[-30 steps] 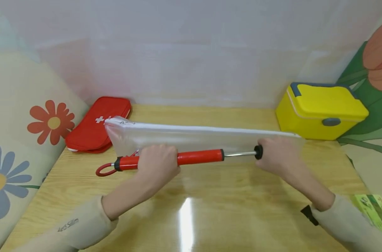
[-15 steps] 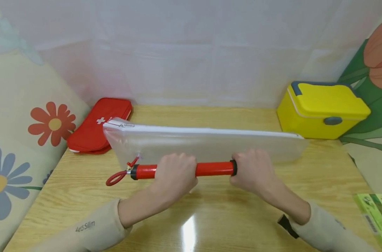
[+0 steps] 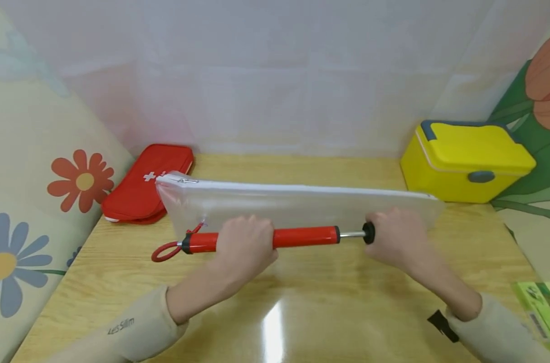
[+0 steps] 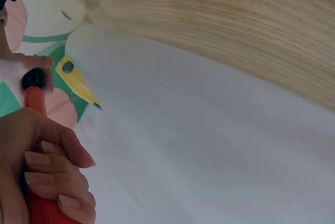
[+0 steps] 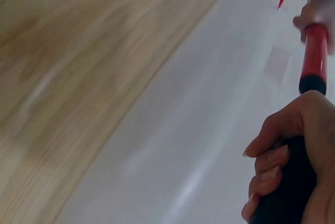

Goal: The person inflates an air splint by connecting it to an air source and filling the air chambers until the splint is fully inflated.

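A red hand air pump (image 3: 306,237) lies level across the head view, in front of a clear zip bag (image 3: 293,206) with a white zipper. My left hand (image 3: 245,247) grips the pump's barrel; in the left wrist view its fingers (image 4: 57,179) curl round the red tube. With my right hand (image 3: 397,237) I hold the black handle (image 5: 288,185) at the other end. A short length of metal rod (image 3: 352,234) shows between barrel and handle. From the pump's left end a red hose (image 3: 166,251) loops back toward the bag's lower left corner.
A red first-aid pouch (image 3: 140,189) lies at the back left of the wooden table (image 3: 329,307), partly behind the bag. At the back right stands a yellow cooler box (image 3: 465,169). A green packet (image 3: 540,310) lies at the right edge, near my right sleeve (image 3: 497,327).
My right hand pushed the handle in to the barrel half a second ago, then drew it back out to the right. My left hand shifted right, then slightly left and up, still gripping the barrel.
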{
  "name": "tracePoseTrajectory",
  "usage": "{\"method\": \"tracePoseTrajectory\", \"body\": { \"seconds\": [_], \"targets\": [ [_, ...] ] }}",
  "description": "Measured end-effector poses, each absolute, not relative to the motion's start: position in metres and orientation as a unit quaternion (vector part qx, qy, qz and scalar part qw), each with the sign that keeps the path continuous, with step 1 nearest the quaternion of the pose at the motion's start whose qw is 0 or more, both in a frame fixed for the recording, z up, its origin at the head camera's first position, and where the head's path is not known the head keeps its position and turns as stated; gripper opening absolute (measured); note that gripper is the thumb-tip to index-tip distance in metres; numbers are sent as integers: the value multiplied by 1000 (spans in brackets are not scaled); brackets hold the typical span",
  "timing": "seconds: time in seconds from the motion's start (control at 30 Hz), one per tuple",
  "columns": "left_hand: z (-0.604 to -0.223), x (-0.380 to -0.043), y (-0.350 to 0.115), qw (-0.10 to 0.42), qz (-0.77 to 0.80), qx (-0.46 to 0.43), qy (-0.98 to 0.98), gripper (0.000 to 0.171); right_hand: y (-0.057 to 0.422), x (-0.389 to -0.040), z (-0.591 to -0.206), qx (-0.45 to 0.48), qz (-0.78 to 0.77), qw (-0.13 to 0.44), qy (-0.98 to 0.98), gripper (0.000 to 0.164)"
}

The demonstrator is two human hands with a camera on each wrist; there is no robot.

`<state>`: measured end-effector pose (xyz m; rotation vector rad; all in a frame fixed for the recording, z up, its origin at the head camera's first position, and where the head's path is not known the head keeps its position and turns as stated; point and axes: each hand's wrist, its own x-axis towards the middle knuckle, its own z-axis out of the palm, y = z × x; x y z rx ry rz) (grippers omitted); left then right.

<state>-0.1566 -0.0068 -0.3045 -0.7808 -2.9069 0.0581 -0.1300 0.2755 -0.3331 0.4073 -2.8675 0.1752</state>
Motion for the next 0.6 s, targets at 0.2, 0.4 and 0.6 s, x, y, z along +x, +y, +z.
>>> {"method": "tracePoseTrajectory", "body": {
  "seconds": [0.2, 0.4, 0.6],
  "targets": [
    [-312, -145, 10, 57, 23, -270, -961, 30, 244, -123, -334, 137, 53, 110, -983, 23],
    [-312, -139, 18, 72, 22, -278, -957, 30, 223, -122, -334, 135, 56, 119, -982, 22],
    [-311, -149, 19, 96, 22, -305, -947, 37, 234, -129, -333, 153, 59, 124, -979, 23]
  ]
}}
